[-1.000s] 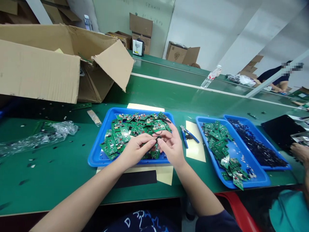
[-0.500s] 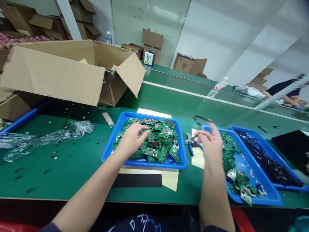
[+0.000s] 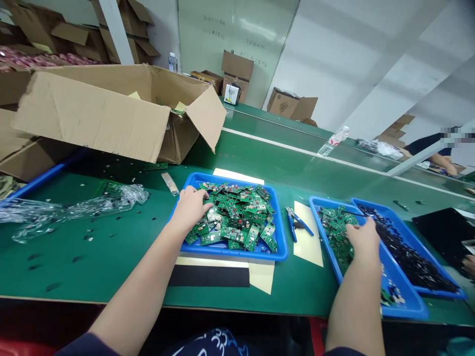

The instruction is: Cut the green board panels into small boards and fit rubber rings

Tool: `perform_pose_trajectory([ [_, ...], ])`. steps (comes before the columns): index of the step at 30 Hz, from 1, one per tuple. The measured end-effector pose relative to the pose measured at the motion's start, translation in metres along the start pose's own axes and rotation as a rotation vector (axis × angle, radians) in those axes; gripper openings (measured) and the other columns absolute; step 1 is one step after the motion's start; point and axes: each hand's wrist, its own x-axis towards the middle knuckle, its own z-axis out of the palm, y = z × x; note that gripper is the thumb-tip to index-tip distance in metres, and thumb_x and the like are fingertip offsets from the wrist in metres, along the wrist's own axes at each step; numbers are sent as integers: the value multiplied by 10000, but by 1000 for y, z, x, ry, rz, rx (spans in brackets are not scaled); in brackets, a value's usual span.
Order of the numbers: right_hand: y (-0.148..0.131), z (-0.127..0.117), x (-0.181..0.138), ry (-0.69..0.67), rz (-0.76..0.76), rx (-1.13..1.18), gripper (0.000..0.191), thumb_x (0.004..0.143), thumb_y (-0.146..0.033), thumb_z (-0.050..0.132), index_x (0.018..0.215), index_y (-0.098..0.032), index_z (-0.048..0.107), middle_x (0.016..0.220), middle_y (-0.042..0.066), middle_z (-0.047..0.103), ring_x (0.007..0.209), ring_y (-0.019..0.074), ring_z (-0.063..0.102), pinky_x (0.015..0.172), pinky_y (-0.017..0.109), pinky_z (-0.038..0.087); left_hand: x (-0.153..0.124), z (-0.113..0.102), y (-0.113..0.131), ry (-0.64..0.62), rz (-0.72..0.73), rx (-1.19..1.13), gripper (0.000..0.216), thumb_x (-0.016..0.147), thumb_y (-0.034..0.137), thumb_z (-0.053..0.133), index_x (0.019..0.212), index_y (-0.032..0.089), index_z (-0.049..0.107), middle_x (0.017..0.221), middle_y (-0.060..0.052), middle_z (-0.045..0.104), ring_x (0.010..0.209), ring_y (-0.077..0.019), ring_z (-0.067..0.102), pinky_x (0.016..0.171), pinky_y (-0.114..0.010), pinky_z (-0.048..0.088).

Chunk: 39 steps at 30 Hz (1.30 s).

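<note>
My left hand [image 3: 191, 205] reaches into the left side of a blue tray [image 3: 230, 254] heaped with small green circuit boards [image 3: 241, 217]. Its fingers curl down and close on a board in the pile. My right hand [image 3: 365, 237] lies over a second blue tray [image 3: 404, 309] of green boards [image 3: 334, 222], fingers bent away from me at the edge of a third tray of small black parts [image 3: 408, 252]. A thin black piece shows by its fingertips; what the fingers hold is hidden.
Blue-handled cutters [image 3: 295, 220] lie on yellow paper [image 3: 308, 242] between the trays. An open cardboard box [image 3: 92, 118] and crumpled plastic wrap [image 3: 74, 207] sit to the left. A black pad [image 3: 445, 232] and another person's hand [image 3: 469, 264] are at the right; a bottle [image 3: 334, 141] lies behind.
My hands parted from the middle tray. The right hand carried a black loop-shaped piece rightward and dropped over the second tray. The left hand moved to the pile's left side.
</note>
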Motion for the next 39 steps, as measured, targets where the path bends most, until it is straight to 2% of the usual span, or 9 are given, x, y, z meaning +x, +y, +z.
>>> perform_pose_trajectory([
  [3,-21,-3,-13,48,33,97,682,670,-255,519,1308,-49,398,1029,192,659,859,324,640,819,477,478,0,-4,-2,14,22,-52,243,713,280,645,902,129,615,953,-138,548,990,-321,507,870,-422,404],
  [7,-71,-13,-51,-24,-180,636,478,729,-313,522,1166,-119,526,1005,140,657,689,205,637,693,391,533,-5,-12,4,43,85,-507,170,725,304,613,814,178,540,808,-43,579,774,-210,571,715,-343,462],
  [10,-117,-22,-87,-194,-433,852,277,758,-313,556,994,-178,608,983,92,662,693,166,624,652,339,538,-12,-16,16,71,64,-927,213,706,338,624,818,184,530,740,2,551,673,-158,574,643,-294,463],
  [15,-171,-21,-135,-514,-761,1027,148,814,-204,513,907,-211,628,973,65,647,791,161,627,666,310,542,-25,-10,42,-152,-93,-1337,305,752,301,555,1036,198,518,662,31,539,536,-120,548,521,-246,439],
  [21,-178,-5,-156,-548,-854,1038,205,832,-160,494,970,-224,631,1061,97,611,1012,214,590,792,375,536,-36,-1,53,-336,-48,-1208,243,809,262,414,889,184,629,641,3,556,535,-120,496,529,-253,427],
  [26,-172,-2,-158,-467,-923,993,231,841,-140,488,989,-235,637,1045,82,616,1004,208,594,912,420,484,-38,-1,53,-318,166,-923,180,764,350,559,721,181,607,786,-17,585,672,-143,516,652,-289,432],
  [30,-168,4,-157,-336,-955,826,333,848,-114,456,1099,-257,621,1204,104,518,889,187,611,836,409,519,-40,-2,54,-334,254,-865,195,783,331,551,661,180,563,747,-14,568,727,-160,525,702,-304,426],
  [33,-166,7,-160,-270,-958,661,484,848,-115,449,1292,-305,485,1338,119,401,860,192,603,780,421,534,-40,-3,54,-345,236,-910,198,789,341,546,671,182,549,736,-11,562,706,-154,517,677,-289,422],
  [39,-168,11,-173,-284,-882,581,604,859,-207,471,1420,-315,274,1302,132,435,949,261,579,779,459,535,-40,-1,53,-337,209,-974,181,790,348,558,714,184,562,773,-18,559,695,-145,507,640,-269,423],
])
